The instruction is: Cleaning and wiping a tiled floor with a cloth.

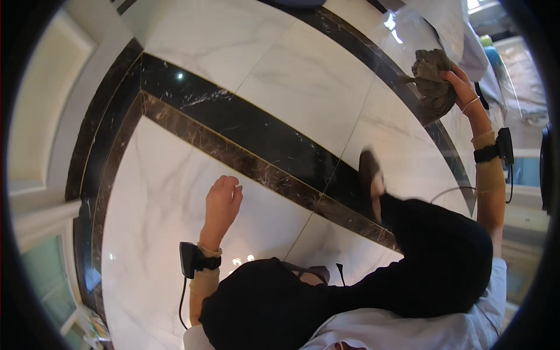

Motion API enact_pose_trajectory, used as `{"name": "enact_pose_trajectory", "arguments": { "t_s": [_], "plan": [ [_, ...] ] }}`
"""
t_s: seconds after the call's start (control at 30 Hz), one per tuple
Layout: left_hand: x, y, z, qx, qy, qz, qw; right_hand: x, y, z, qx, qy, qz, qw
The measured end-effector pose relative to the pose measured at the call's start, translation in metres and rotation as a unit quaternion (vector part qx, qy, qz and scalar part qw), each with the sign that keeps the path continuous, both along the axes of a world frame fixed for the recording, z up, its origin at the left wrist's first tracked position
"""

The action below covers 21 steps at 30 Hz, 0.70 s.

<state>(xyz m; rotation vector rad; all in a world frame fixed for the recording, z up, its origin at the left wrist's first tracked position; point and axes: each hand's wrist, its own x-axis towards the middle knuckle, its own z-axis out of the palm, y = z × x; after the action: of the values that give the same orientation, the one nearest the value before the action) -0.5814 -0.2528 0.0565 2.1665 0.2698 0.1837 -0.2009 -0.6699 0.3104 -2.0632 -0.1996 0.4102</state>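
Observation:
My right hand [461, 87] grips a crumpled brown-grey cloth [433, 83], held out at the upper right. The cloth hangs bunched, with a loose corner sticking out to the left. Over the pale marble floor [157, 183], my left hand [223, 199] has its fingers curled in and shows nothing in it. Black devices are strapped to both wrists over tan sleeves, with cables running from them.
A dark stone border [245, 122] crosses the floor diagonally. White panelled woodwork [57, 100] lines the left side. A clear plastic sheet or bag [402, 35] and wrapped items [512, 65] stand near my right hand. My shod foot [371, 170] is on the border.

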Motion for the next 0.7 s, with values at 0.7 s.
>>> {"name": "enact_pose_trajectory", "arguments": {
  "t_s": [0.7],
  "plan": [
    [-0.108,-0.015,0.067,0.18,0.245,0.085,0.949,0.063,-0.128,-0.357,-0.324,-0.321,-0.292,0.841]
  ]
}}
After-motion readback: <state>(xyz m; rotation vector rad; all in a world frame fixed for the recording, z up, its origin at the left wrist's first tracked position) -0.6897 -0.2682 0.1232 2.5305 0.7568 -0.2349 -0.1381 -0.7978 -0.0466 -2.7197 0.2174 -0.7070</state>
